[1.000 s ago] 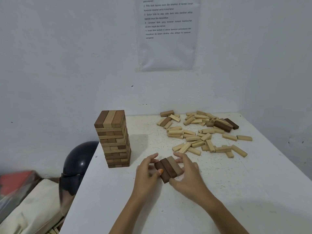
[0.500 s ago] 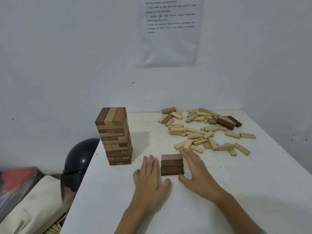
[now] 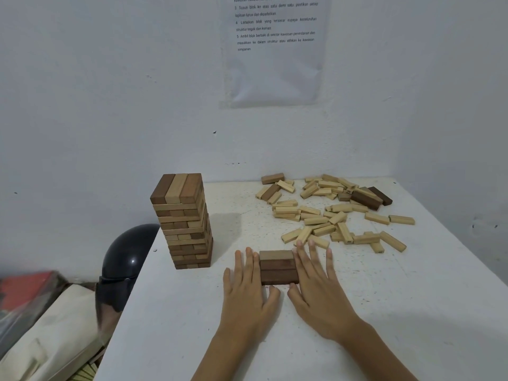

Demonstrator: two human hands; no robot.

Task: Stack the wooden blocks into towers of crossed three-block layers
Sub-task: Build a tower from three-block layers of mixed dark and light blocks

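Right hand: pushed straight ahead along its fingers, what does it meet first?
Probably the nearest loose light block, lying just beyond the fingertips of the right hand. Whether they already touch it is unclear.

1 tall tower (image 3: 182, 224) of blocks, 3 blocks across its top layer. 1 flat row of 3 blocks (image 3: 278, 268): 1 light, 2 dark. 1 scattered heap of loose blocks (image 3: 330, 213), too overlapped for an exact count, mostly pale with a few dark. 2 hands: 1 left hand (image 3: 247, 292), 1 right hand (image 3: 319, 292). 1 table (image 3: 412, 312), 1 black helmet (image 3: 126, 257), 1 printed sheet (image 3: 275, 64) on the wall, 1 cloth bag (image 3: 55, 325)
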